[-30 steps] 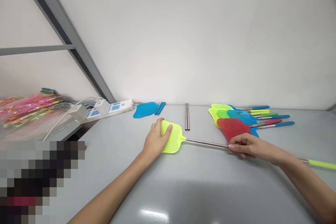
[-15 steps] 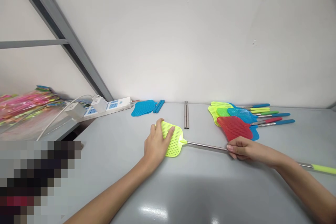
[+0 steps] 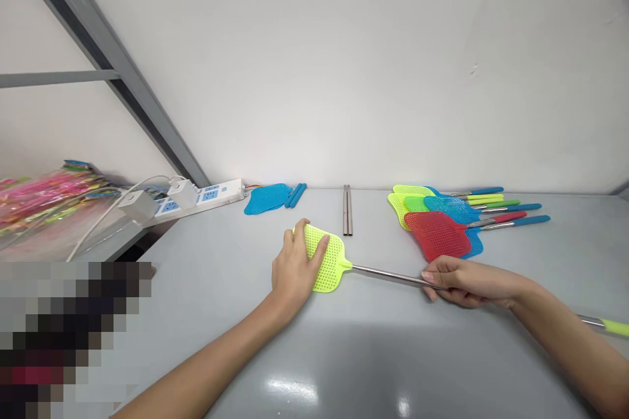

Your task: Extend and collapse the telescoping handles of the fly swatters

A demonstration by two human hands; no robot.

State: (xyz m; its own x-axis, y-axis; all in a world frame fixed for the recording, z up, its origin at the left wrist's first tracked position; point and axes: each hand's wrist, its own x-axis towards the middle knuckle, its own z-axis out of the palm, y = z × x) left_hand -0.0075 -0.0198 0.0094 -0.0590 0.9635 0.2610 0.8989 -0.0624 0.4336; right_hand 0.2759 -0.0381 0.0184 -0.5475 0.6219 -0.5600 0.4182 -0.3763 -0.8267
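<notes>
- Left hand (image 3: 293, 268): lies on the yellow-green mesh head (image 3: 328, 266) of a fly swatter, fingers (image 3: 319, 247) curled over the head's near-left edge and grasping it; the thumb tip shows at the far edge.
- Right hand (image 3: 462, 279): pinched around the swatter's metal shaft (image 3: 388, 274), fingers closed on it from above. The shaft runs from the head's neck rightwards, passes through this hand and continues behind the forearm.
- Yellow-green handle grip (image 3: 616, 327): visible at the right edge of the view, at the far end of the same shaft.
- Position of the swatter: low over or on the grey bench (image 3: 354, 353), lying roughly left to right, head near the bench's middle. Whether the head rests flat on the surface or is slightly lifted cannot be told from this angle.
- Pile of finished swatters (image 3: 437, 219): beyond the right hand, near but apart from it; red, blue, green and yellow heads overlapping, handles pointing right.
- Two bare metal rods (image 3: 347, 209): side by side, beyond the held head, towards the wall.
- Loose blue mesh head (image 3: 266, 198) with two blue grips (image 3: 295, 195) just beside it: at the rear, left of the rods.
- White power strip (image 3: 204, 195): rear left, with plugs and a white cable attached.
- Stack of packaged coloured goods (image 3: 46, 191): far left, blurred.
</notes>
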